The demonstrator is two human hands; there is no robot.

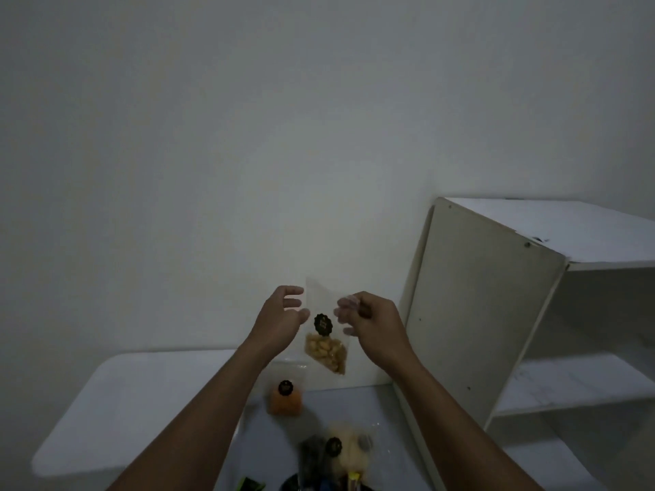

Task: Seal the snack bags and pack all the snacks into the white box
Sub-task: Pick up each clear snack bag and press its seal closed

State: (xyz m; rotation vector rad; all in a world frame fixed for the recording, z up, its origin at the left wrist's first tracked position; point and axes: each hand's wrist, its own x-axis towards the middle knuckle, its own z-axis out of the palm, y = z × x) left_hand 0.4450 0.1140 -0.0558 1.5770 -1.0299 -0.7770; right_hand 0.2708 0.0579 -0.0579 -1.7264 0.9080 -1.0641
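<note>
Blurred packets crowd the bottom edge, nearest the camera, dark and pale wrappers heaped together just below the orange bag, which lies flat with a dark round sticker on it. Left of the orange bag a white slab spreads out; it may be the white box or its lid, but I cannot tell which.

Above the orange bag, lifted clear of everything, hangs the nut bag, clear plastic with pale nuts sunk into its lower corner and a black sticker above them. It tilts, one corner pointing down. The right hand pinches its upper right edge between fingertips. The left hand sits at the bag's left edge with fingers loosely spread; whether it grips the plastic or only touches it is unclear.

Right of the nut bag stands a white shelf, well apart from the hands.

The risk, as I judge it, lies in the tilt and the light hold. If the mouth is unsealed and the bag tips further, nuts could slide out onto the heap below. A one-sided pinch on slick plastic may also slip, or the seal may close crooked.
</note>
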